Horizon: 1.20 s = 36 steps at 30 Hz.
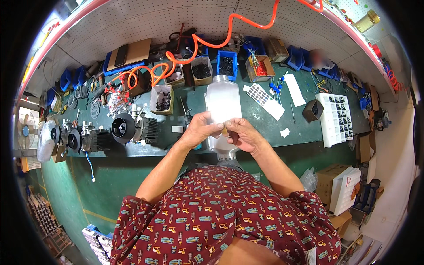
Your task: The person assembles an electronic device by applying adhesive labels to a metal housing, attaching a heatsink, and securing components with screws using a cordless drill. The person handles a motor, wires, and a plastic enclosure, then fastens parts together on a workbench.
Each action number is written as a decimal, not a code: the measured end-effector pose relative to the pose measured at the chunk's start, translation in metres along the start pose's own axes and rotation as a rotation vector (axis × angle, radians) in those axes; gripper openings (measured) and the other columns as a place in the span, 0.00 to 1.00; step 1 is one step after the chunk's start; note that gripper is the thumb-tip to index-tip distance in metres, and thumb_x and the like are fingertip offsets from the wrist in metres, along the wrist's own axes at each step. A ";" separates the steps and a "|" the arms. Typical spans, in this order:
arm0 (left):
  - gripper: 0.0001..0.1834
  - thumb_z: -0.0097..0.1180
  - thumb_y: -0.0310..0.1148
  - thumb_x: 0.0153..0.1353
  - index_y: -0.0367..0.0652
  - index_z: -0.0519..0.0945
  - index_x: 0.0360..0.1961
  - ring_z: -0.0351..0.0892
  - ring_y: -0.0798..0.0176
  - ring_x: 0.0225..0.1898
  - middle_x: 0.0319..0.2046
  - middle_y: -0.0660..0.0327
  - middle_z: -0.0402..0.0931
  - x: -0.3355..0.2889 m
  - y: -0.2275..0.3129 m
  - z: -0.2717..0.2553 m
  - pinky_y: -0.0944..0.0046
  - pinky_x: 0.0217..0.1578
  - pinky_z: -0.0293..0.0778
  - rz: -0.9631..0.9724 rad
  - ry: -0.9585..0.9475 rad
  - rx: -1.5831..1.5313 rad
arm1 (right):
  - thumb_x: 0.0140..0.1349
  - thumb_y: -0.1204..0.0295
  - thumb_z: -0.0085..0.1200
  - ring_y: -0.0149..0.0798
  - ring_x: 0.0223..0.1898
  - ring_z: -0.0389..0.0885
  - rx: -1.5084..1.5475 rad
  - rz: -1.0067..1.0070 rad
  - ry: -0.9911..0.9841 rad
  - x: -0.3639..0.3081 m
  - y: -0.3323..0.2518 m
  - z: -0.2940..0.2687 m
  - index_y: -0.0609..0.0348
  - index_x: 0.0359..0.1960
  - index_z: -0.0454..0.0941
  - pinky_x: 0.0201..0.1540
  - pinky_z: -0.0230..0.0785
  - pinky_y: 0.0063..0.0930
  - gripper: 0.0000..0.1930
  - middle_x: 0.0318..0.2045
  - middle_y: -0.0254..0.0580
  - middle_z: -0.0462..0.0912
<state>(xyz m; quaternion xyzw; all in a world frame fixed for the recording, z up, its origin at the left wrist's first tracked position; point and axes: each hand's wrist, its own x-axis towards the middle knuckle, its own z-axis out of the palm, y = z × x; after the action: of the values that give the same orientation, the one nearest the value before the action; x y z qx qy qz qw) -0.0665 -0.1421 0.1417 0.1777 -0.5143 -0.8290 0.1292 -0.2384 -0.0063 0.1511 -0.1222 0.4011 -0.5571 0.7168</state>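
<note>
Silver casing: the shiny metal piece [224,98] lies right in front of the person on the green table [304,126], narrow neck at the far end, near end down at the table's front edge.
Left hand: this one [198,130] comes in over the casing, thumb and fingers bunched toward the middle.
Right hand: same deal, the other one [244,134] meets it from the right, fingers curled, tips right beside the left ones.
Grip, both sides: fingertips drawn in close over the casing. Might be something tiny and tan in there, but it's too small for me to tell if either is actually pinching it.
Left of the hands: a chunky motor unit with a black round fan housing [123,128] and dark fins [146,129], smaller ones further left.
Behind the casing: blue bin [235,66] of black bits, plus a cardboard box [260,78] with red bits to its right.
Right of the hands: white sheet with dark ovals [277,111], a torn white scrap [285,132], then a white compartment tray [327,128] holding black parts.
Up top: bright orange coiled hose [230,31] looping over everything.
</note>
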 end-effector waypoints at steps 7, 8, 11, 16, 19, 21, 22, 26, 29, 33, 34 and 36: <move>0.12 0.67 0.38 0.66 0.42 0.78 0.38 0.86 0.67 0.34 0.32 0.58 0.86 -0.001 -0.004 -0.001 0.69 0.34 0.82 -0.021 0.030 0.010 | 0.66 0.60 0.65 0.24 0.33 0.81 0.004 0.003 0.038 -0.002 -0.001 0.006 0.57 0.46 0.83 0.31 0.76 0.17 0.15 0.35 0.31 0.84; 0.12 0.67 0.37 0.66 0.42 0.78 0.37 0.86 0.67 0.34 0.32 0.58 0.86 0.000 -0.005 -0.002 0.70 0.34 0.82 -0.022 0.028 0.008 | 0.67 0.61 0.65 0.24 0.33 0.81 0.006 -0.005 0.036 -0.002 0.000 0.004 0.57 0.46 0.83 0.31 0.75 0.17 0.14 0.35 0.31 0.84; 0.12 0.67 0.37 0.66 0.42 0.78 0.37 0.86 0.68 0.34 0.32 0.59 0.86 0.002 -0.006 0.000 0.70 0.34 0.82 -0.026 0.029 -0.008 | 0.68 0.62 0.64 0.24 0.32 0.80 0.016 -0.023 0.054 0.000 0.003 0.001 0.57 0.44 0.82 0.30 0.74 0.17 0.12 0.34 0.31 0.83; 0.12 0.67 0.37 0.66 0.43 0.78 0.37 0.84 0.70 0.32 0.32 0.60 0.85 0.006 -0.008 -0.001 0.70 0.34 0.82 -0.022 0.045 -0.041 | 0.69 0.65 0.63 0.24 0.28 0.77 0.040 -0.070 0.064 0.001 0.003 0.007 0.56 0.40 0.81 0.28 0.70 0.17 0.09 0.32 0.32 0.82; 0.12 0.68 0.37 0.66 0.43 0.78 0.37 0.83 0.71 0.31 0.32 0.61 0.85 0.008 -0.007 0.000 0.70 0.34 0.82 -0.023 0.044 -0.071 | 0.69 0.65 0.63 0.26 0.28 0.76 0.081 -0.117 0.058 0.003 0.007 0.005 0.57 0.39 0.80 0.29 0.71 0.19 0.09 0.31 0.33 0.81; 0.12 0.68 0.37 0.66 0.43 0.78 0.37 0.83 0.71 0.31 0.32 0.61 0.84 0.009 -0.003 0.003 0.70 0.34 0.82 -0.034 0.047 -0.076 | 0.68 0.64 0.63 0.27 0.28 0.76 0.081 -0.122 0.057 0.003 0.007 0.003 0.57 0.38 0.80 0.30 0.71 0.20 0.10 0.31 0.34 0.81; 0.12 0.68 0.37 0.66 0.43 0.78 0.37 0.83 0.71 0.31 0.32 0.61 0.84 0.009 -0.003 0.003 0.70 0.34 0.82 -0.035 0.051 -0.069 | 0.68 0.64 0.64 0.27 0.27 0.77 0.081 -0.125 0.057 0.003 0.006 0.003 0.57 0.38 0.80 0.30 0.72 0.20 0.10 0.31 0.34 0.81; 0.12 0.67 0.37 0.66 0.43 0.78 0.37 0.83 0.70 0.31 0.31 0.60 0.84 0.011 -0.003 0.002 0.70 0.34 0.81 -0.031 0.048 -0.067 | 0.67 0.63 0.64 0.27 0.28 0.77 0.062 -0.140 0.053 0.001 0.001 0.009 0.58 0.39 0.81 0.31 0.72 0.20 0.11 0.31 0.34 0.82; 0.12 0.67 0.37 0.66 0.42 0.78 0.37 0.83 0.69 0.31 0.31 0.59 0.84 0.012 -0.002 0.003 0.70 0.34 0.81 -0.028 0.031 -0.075 | 0.67 0.63 0.65 0.26 0.30 0.78 0.057 -0.142 0.034 0.001 0.002 0.004 0.60 0.41 0.84 0.32 0.73 0.20 0.12 0.31 0.33 0.82; 0.12 0.67 0.37 0.66 0.42 0.78 0.37 0.83 0.69 0.31 0.30 0.59 0.84 0.012 -0.002 0.004 0.69 0.34 0.81 -0.039 0.045 -0.064 | 0.68 0.63 0.64 0.28 0.27 0.78 0.030 -0.121 0.051 0.001 -0.001 0.005 0.59 0.39 0.81 0.30 0.74 0.20 0.12 0.30 0.35 0.82; 0.12 0.67 0.37 0.66 0.42 0.78 0.37 0.83 0.69 0.31 0.31 0.59 0.84 0.012 -0.002 0.004 0.69 0.34 0.81 -0.036 0.044 -0.058 | 0.68 0.63 0.63 0.28 0.26 0.78 0.032 -0.117 0.053 0.001 -0.002 0.006 0.59 0.39 0.81 0.29 0.74 0.20 0.11 0.30 0.36 0.82; 0.12 0.67 0.37 0.66 0.42 0.78 0.36 0.83 0.69 0.31 0.31 0.59 0.85 0.013 -0.004 0.003 0.69 0.34 0.81 -0.033 0.043 -0.046 | 0.67 0.63 0.64 0.27 0.26 0.78 0.026 -0.111 0.062 0.001 -0.001 0.006 0.59 0.40 0.82 0.30 0.73 0.20 0.12 0.30 0.34 0.82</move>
<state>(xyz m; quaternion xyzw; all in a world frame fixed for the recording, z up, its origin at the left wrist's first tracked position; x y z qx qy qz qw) -0.0792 -0.1430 0.1372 0.2008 -0.4892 -0.8386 0.1306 -0.2350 -0.0087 0.1553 -0.1176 0.4081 -0.6048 0.6736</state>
